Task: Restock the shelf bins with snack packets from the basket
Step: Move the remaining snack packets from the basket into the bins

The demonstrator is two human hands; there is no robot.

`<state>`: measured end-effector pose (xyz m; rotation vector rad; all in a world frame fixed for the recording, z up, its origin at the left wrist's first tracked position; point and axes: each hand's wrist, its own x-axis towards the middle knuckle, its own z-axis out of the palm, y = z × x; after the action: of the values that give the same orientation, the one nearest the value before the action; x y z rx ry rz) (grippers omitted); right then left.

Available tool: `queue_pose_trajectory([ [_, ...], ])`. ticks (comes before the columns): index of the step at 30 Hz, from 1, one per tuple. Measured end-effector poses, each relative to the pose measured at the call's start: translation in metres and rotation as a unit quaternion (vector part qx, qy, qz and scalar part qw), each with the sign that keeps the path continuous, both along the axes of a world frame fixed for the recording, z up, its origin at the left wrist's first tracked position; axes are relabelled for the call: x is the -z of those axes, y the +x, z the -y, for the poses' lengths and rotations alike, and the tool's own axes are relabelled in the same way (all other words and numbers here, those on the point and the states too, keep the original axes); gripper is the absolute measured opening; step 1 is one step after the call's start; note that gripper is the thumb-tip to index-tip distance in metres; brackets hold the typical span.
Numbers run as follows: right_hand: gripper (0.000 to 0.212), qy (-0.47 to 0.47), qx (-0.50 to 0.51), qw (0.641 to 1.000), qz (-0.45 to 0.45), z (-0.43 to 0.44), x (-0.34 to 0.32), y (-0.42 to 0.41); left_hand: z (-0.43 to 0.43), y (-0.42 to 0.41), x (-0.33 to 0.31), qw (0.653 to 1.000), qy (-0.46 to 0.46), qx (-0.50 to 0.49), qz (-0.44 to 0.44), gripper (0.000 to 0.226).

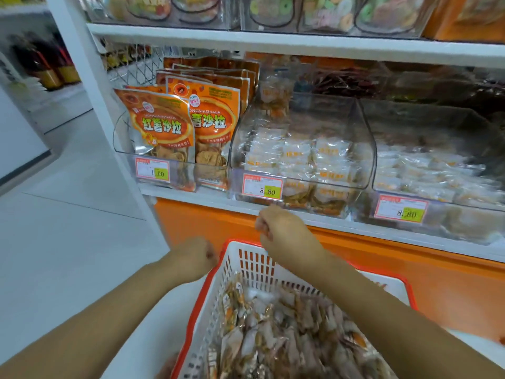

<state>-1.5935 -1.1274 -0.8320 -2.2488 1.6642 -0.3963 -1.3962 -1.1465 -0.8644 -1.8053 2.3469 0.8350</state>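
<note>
Basket [237, 272], white with orange rim, low centre, heaped with snack packets [287, 332]. Left hand [195, 259] curled at basket's far-left corner; grip on rim unclear. Right hand [281, 231] fisted, nothing visible in it, above basket, just below middle clear bin [363, 138] of small packs. Orange bags [164, 127] fill left bin. Price tag [262, 186] fronts middle bin.

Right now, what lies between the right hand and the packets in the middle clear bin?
Head view: the bin's clear front wall and its 8.80 price tag.
</note>
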Motion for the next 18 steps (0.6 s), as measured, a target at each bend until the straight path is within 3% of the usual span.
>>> queue_pose_trajectory([
  [3, 0.025, 0.128, -0.068, 0.985, -0.094, -0.011, 0.05, 0.008, -0.017, 0.014, 0.034, 0.992, 0.073, 0.007, 0.105, 0.037],
  [7, 0.018, 0.254, -0.065, 0.963, -0.058, -0.009, 0.111, 0.02, -0.028, 0.014, 0.055, 0.988, 0.108, -0.008, 0.112, 0.035],
  [13, 0.02, 0.298, 0.066, 0.952, 0.027, 0.001, 0.163, 0.038, -0.026, 0.015, 0.069, 0.987, 0.123, -0.077, 0.076, 0.033],
  [16, 0.048, 0.291, 0.086, 0.952, 0.024, 0.004, 0.182, 0.053, -0.025, 0.008, 0.069, 0.982, 0.151, -0.089, 0.075, 0.032],
  [18, 0.052, 0.288, 0.092, 0.953, -0.009, 0.003, 0.189, 0.058, -0.026, 0.005, 0.067, 0.979, 0.165, -0.088, 0.078, 0.032],
])
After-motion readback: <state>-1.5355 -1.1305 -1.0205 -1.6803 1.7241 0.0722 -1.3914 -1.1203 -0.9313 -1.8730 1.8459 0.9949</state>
